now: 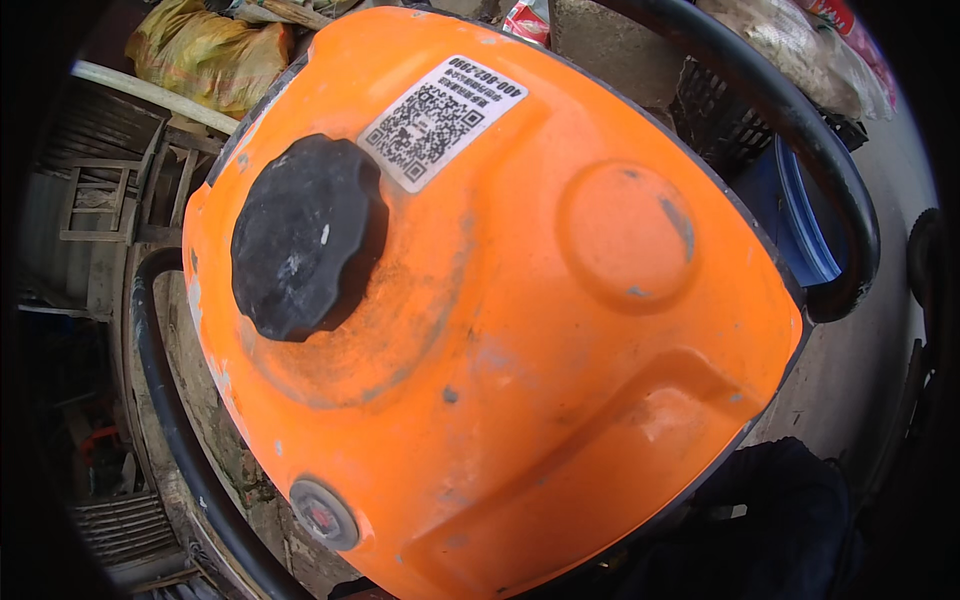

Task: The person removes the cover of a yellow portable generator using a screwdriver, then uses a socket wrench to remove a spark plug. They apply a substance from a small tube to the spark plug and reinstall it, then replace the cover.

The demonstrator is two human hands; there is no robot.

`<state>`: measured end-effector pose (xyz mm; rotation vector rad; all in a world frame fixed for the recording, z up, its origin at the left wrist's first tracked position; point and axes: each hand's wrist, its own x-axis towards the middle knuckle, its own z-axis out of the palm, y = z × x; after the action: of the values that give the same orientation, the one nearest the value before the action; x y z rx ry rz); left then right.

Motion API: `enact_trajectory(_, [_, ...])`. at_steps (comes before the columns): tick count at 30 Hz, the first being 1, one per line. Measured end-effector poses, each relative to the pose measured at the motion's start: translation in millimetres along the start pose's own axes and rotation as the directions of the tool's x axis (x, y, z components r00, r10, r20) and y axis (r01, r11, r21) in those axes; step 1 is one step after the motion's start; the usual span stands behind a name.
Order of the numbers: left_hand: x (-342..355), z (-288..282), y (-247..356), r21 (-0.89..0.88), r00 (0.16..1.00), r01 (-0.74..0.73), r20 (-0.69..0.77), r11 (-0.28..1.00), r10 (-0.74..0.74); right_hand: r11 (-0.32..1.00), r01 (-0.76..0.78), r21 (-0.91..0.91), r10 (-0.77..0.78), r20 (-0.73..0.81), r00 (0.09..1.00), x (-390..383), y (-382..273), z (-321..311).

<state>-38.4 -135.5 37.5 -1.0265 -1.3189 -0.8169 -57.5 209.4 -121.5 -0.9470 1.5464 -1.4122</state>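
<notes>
A large orange tank (510, 330), scuffed and stained, fills most of the head view. On its left side sits a ribbed black screw cap (310, 240), seated over the filler opening, with dirt smeared around it. Beside the cap is a white label (445, 122) with a square printed code. Lower down, a small round dark gauge or plug (323, 514) is set into the tank. Black tubular frame bars curve past the tank, one bar (850, 200) at the right and another bar (190, 460) at the left. Neither of my hands is in view.
Dark clothing (770, 520) shows at the lower right. Beyond the tank lie a yellow bag (205, 55), a pale pole (155, 97), a black crate (712, 115), a blue container (805, 225) and a whitish sack (775, 50). Wooden frames (97, 200) stand at the left.
</notes>
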Motion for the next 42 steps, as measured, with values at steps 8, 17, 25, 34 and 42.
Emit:
enact_trajectory(8, [-2, -15, 6, 0.075, 1.0, -0.015, 0.018, 0.997, 0.014, 1.0, 0.012, 0.025, -0.011, -0.047, 0.999, 10, -15, -7])
enact_trajectory(17, [5, -26, 35, 0.278, 0.998, 0.064, 0.005, 0.958, -0.068, 0.996, -0.022, 0.092, 0.042, -0.226, 0.973, 22, 0, 1])
enact_trajectory(25, [40, -12, 42, 0.446, 0.857, 0.226, 0.332, 0.866, -0.395, 0.974, -0.227, 0.018, 0.227, -0.157, 0.961, 16, -4, -8])
enact_trajectory(34, [42, 6, 50, 0.559, 0.868, 0.23, 0.253, 0.797, -0.428, 0.97, -0.239, 0.035, 0.241, -0.193, 0.951, 18, -7, -7])
enact_trajectory(42, [42, 4, 49, 0.588, 0.862, 0.185, 0.288, 0.788, -0.417, 0.97, -0.24, 0.03, 0.241, -0.211, 0.947, 17, -10, -7])
